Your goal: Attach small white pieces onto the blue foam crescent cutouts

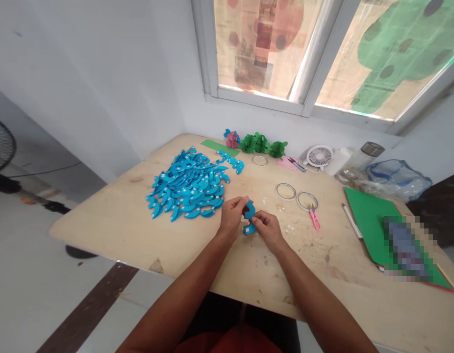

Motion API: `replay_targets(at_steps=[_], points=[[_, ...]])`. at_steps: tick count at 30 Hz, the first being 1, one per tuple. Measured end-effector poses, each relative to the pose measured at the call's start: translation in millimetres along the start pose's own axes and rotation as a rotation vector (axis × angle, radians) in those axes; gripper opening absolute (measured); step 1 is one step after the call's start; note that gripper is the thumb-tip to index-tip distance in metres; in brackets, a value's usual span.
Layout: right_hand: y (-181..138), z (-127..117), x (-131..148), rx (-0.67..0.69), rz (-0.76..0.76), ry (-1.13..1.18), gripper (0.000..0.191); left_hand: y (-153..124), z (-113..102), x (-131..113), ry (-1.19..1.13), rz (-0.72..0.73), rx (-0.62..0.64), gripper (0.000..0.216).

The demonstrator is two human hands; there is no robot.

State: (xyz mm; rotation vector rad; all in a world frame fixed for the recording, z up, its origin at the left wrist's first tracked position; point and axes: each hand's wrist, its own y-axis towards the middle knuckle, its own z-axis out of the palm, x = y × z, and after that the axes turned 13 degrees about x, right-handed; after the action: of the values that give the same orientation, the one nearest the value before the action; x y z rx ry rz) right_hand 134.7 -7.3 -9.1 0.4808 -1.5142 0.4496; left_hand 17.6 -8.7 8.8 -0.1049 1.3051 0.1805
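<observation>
My left hand (231,216) pinches the upper part of a curved blue paper piece (250,210) above the front half of the wooden table. Close beside it, my right hand (269,229) has thumb and fingers closed at the middle of the blue paper, where a second curved end (249,229) with a small white square hangs lower. Whether these are two pieces or one folded piece I cannot tell. To the left of my hands lies a big pile of similar blue curved pieces (192,184), many bearing white squares. Small white scraps (290,227) dot the tabletop near my right hand.
Pink-handled snips (314,219) lie by a metal ring (286,191). Folded green paper shapes (259,143) and a pink one (233,139) sit along the wall. A small fan (319,157), a bottle (365,158), a white pen (352,221) and a green folder (372,230) occupy the right side.
</observation>
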Motion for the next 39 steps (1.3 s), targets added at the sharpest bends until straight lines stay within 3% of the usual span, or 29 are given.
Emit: replay_targets(at_steps=[7,13,18,25,39], points=[[-0.2,-0.1,-2.9,-0.009,0.005,0.003,0.017,-0.4,2.0,-0.3,-0.029,-0.038,-0.021,0.028],[-0.1,-0.8,-1.2,-0.062,0.003,0.060,0.017,-12.6,-2.9,-9.8,-0.134,-0.201,0.118,0.046],[0.4,-2.2,-2.0,-0.090,-0.012,0.063,0.019,-24.9,-7.2,-13.1,-0.037,-0.268,0.188,0.031],[0.6,-3.5,-6.5,-0.102,-0.040,0.048,0.019,-27.1,-3.3,-9.0,0.020,-0.216,0.111,0.016],[1.3,-6.4,-7.9,-0.065,-0.060,0.288,0.028,1.2,6.9,-15.4,-0.074,-0.166,0.086,0.020]])
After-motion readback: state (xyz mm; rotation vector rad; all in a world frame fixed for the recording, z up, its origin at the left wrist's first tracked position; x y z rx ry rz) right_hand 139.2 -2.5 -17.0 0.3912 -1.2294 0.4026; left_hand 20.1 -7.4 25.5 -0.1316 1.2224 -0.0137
